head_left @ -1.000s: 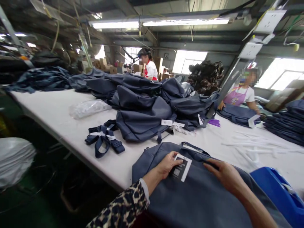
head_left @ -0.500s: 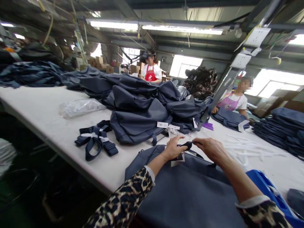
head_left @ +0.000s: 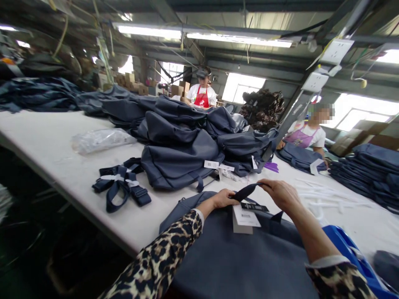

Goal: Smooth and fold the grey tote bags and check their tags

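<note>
A dark blue bag (head_left: 237,257) lies flat on the white table (head_left: 62,162) right in front of me. My left hand (head_left: 220,200) and my right hand (head_left: 280,193) both pinch its dark carry handle (head_left: 246,192), lifted a little above the bag. Paper hang tags (head_left: 245,216) dangle just below the handle, between my hands. Both sleeves are leopard print.
A heap of the same blue bags (head_left: 187,137) fills the table's middle, with bundled straps (head_left: 120,185) and a clear plastic bag (head_left: 99,139) to the left. Stacked bags (head_left: 370,174) sit at right, a blue bin (head_left: 352,253) by my right arm. Two people (head_left: 202,93) (head_left: 307,133) work across the table.
My left hand left the hang tag lying on the bag. Both hands moved up to the handle and lifted it, and the tags now hang beneath it.
</note>
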Available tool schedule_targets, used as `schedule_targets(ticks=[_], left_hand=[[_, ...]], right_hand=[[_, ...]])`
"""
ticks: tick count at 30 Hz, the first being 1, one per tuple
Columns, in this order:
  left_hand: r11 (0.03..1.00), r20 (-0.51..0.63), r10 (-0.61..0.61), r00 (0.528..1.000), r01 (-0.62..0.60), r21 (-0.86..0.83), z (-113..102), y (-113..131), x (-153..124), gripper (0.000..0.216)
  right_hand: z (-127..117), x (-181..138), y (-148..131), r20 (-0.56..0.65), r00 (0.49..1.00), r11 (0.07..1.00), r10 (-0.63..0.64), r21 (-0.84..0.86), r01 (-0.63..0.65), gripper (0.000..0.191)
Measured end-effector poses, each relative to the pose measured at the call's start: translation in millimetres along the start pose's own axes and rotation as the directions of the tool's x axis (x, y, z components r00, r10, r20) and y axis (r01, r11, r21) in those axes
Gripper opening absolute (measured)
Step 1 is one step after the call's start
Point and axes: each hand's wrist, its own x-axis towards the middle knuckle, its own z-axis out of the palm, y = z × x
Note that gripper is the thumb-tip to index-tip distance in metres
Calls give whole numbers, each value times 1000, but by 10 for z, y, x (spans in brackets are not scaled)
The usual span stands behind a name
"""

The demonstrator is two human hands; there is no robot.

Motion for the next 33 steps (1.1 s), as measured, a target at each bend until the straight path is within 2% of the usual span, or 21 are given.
schedule_targets(ticks=[3, 7, 11, 15, 19, 22, 24, 26, 27, 29, 30, 31, 33], left_hand=[[997, -22, 69, 997, -70, -17, 92, 112, 114, 47], [999, -10, 42, 999, -42, 17, 148, 112, 173, 32], [995, -39, 7, 999, -3, 98, 17, -35, 52, 15], [990, -68, 9, 998, 1, 138, -104, -97, -32, 9], [993, -76, 56, 995, -48, 105, -77, -111, -56, 16], [994, -86, 107, 991, -105, 29, 18, -135, -33, 28], [992, -96, 121, 988, -124, -33, 87, -154, 3, 35], [987, -118, 116, 986, -128, -97, 137, -174, 44, 41], [983, -138, 109, 984, -127, -130, 152, -185, 61, 44], [973, -187, 90, 978, -126, -194, 162, -211, 85, 48], [967, -210, 80, 974, -127, -221, 161, -225, 91, 49], [961, -230, 72, 971, -129, -244, 156, -238, 93, 49], [951, -253, 66, 965, -138, -276, 144, -260, 89, 49]], right_hand=[[28, 23, -37, 5, 1000, 999, -28, 45, 28, 33], [23, 22, -38, -36, 999, 999, -25, 43, 27, 32], [15, -16, 8, -23, 1000, 1000, 8, 30, -7, 32], [8, -54, -14, -27, 999, 997, 36, 71, -34, 33], [9, -90, -59, -15, 1000, 993, 14, 115, -12, 33], [44, -137, -68, -1, 1000, 988, 5, 155, -4, 32], [72, -195, -72, -34, 999, 983, -11, 183, 17, 30], [89, -288, -96, -155, 986, 981, -65, 170, 91, 30], [95, -348, -121, -250, 962, 979, -112, 141, 151, 31], [124, -475, -194, -433, 869, 951, -239, 76, 299, 33], [157, -531, -236, -478, 823, 922, -306, 65, 381, 33], [206, -570, -275, -479, 797, 887, -368, 78, 456, 31], [352, -578, -325, -397, 807, 840, -437, 142, 524, 30]])
